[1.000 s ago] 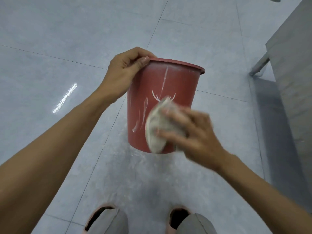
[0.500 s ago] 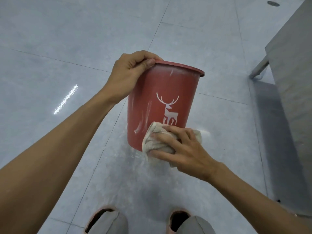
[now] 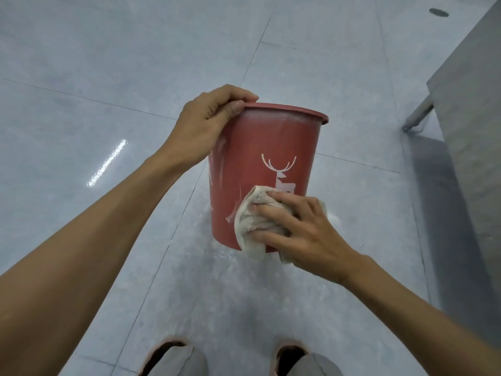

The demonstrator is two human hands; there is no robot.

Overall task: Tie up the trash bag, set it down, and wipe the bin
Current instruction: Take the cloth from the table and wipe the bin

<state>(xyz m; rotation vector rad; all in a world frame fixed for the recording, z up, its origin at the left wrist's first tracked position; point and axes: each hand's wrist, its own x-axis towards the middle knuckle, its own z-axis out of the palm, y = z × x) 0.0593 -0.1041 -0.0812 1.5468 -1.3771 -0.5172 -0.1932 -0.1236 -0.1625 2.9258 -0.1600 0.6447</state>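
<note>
A red plastic bin (image 3: 254, 147) with a white deer print is held up in the air in front of me, above the floor. My left hand (image 3: 206, 126) grips its rim at the left, thumb on the outside. My right hand (image 3: 301, 232) presses a crumpled off-white cloth (image 3: 254, 218) against the lower front of the bin wall, covering the deer's legs. Wet streaks show on the bin's left side. No trash bag is in view.
Pale grey floor tiles (image 3: 108, 77) spread all around. A grey table or cabinet (image 3: 471, 118) with a metal leg (image 3: 417, 115) stands at the right edge. My two feet in slippers (image 3: 173, 359) show at the bottom. A dark round floor drain (image 3: 438, 12) lies at the top right.
My right hand with the cloth slid down from the middle of the bin wall to its lower part, uncovering the deer print. The left hand kept its hold on the rim.
</note>
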